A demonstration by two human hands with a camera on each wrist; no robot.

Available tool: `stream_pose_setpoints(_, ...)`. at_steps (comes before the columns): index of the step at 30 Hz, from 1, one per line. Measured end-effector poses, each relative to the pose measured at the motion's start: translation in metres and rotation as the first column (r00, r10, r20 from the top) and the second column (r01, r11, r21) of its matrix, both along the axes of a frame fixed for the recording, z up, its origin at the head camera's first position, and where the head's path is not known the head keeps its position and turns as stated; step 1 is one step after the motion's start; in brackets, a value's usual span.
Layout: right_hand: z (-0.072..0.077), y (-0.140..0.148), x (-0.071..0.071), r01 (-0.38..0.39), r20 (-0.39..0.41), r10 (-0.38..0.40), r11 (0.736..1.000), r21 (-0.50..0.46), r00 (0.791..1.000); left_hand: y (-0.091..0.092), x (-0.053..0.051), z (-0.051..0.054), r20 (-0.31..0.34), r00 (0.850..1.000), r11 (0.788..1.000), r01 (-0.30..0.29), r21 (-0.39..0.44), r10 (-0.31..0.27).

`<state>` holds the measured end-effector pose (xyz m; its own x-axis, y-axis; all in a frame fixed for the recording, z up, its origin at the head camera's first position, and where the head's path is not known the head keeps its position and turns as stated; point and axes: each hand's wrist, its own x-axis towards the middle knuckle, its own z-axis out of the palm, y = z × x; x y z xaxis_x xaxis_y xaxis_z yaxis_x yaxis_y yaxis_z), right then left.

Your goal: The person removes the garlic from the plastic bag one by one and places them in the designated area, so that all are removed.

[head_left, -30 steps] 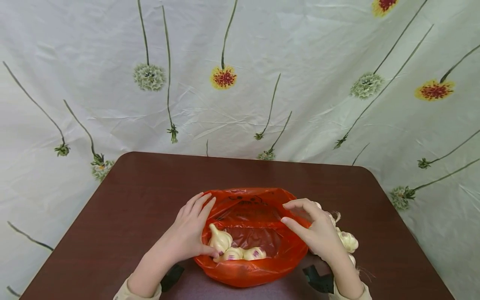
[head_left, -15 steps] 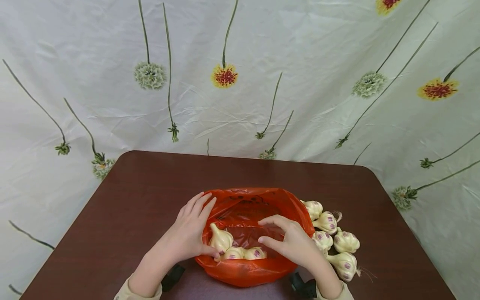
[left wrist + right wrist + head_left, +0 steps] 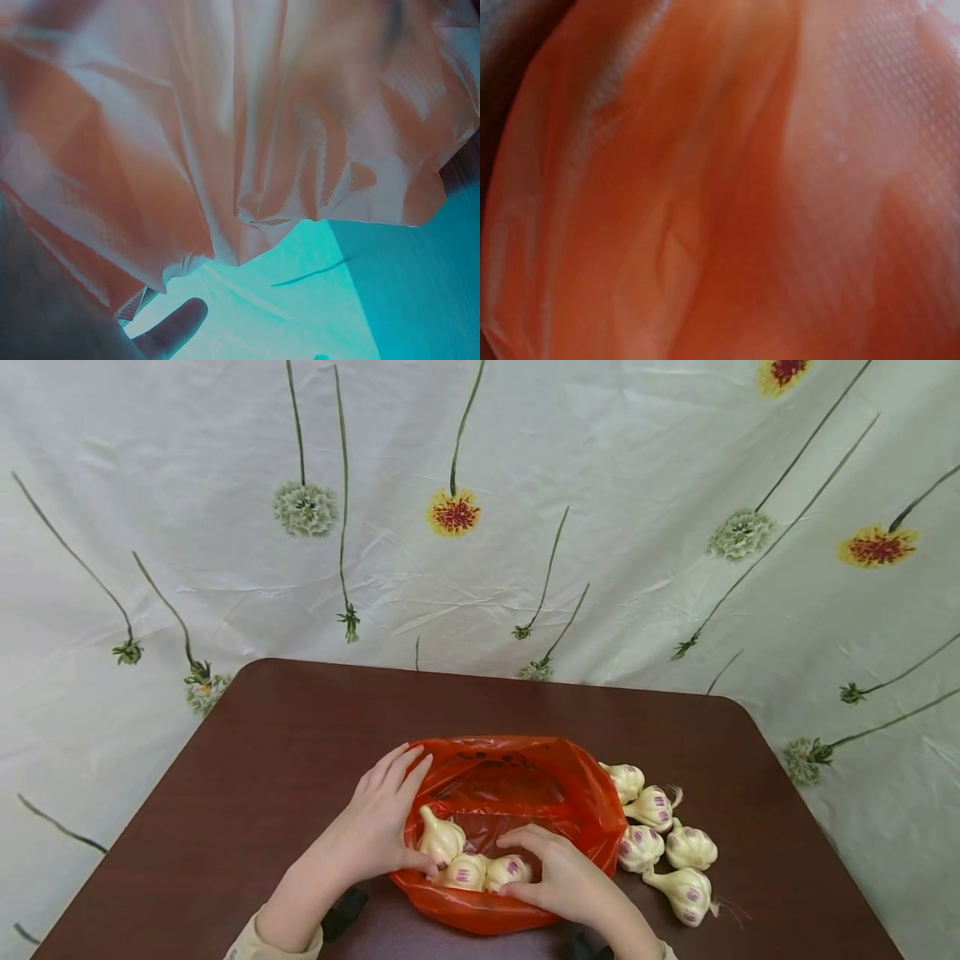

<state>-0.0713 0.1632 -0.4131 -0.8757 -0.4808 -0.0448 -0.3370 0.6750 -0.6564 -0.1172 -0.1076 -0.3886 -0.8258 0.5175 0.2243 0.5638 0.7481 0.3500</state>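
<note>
A red plastic bag (image 3: 487, 912) stands with its mouth spread wide, and garlic bulbs lie on its floor. My left hand (image 3: 382, 827) lies along its left rim, fingers straight and spread; the thumb reaches inward near a garlic bulb (image 3: 441, 839). In the bag, my right hand (image 3: 555, 875) has thumb and fingers parted around the rightmost garlic bulb (image 3: 507, 870); firm contact is unclear. Between these two lies another garlic bulb (image 3: 465, 872). The left wrist view shows crumpled bag plastic (image 3: 247, 135) and a fingertip (image 3: 180, 326). Blurred red plastic (image 3: 720, 180) fills the right wrist view.
Right of the bag, several garlic bulbs (image 3: 688, 893) lie close together on the dark brown table (image 3: 300, 727). A white cloth (image 3: 480, 568) printed with flowers hangs behind the table.
My right hand has moved left and down into the bag, from its right rim to the rightmost bulb, uncovering the bulbs on the table. The left hand stays in place.
</note>
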Motion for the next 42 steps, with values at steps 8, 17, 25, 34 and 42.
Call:
stream_pose_setpoints(8, -0.005, -0.003, 0.001, -0.020, 0.020, 0.019, 0.998, 0.058, 1.000, 0.000, -0.001, 0.000, 0.011, 1.000, 1.000, 0.002, -0.012, -0.002)
stream_pose_setpoints(17, -0.008, -0.003, 0.002, -0.003, 0.075, -0.002, 0.997, 0.073, 0.997, -0.001, 0.000, 0.000, -0.006, 1.000, 1.000, 0.006, -0.015, -0.006)
stream_pose_setpoints(25, -0.011, -0.002, 0.002, 0.025, 0.073, -0.030, 0.998, 0.064, 0.997, -0.001, 0.000, -0.001, -0.022, 1.000, 1.000, 0.011, -0.006, -0.011)
stream_pose_setpoints(34, -0.014, -0.001, 0.001, 0.053, 0.037, -0.054, 0.998, 0.031, 0.998, 0.000, 0.000, 0.000, -0.037, 0.999, 1.000, 0.013, -0.004, -0.013)
stream_pose_setpoints(42, -0.007, 0.003, -0.001, 0.103, -0.003, -0.103, 0.994, -0.026, 0.995, 0.001, -0.001, 0.000, -0.035, 0.999, 1.000, 0.010, -0.008, -0.011)
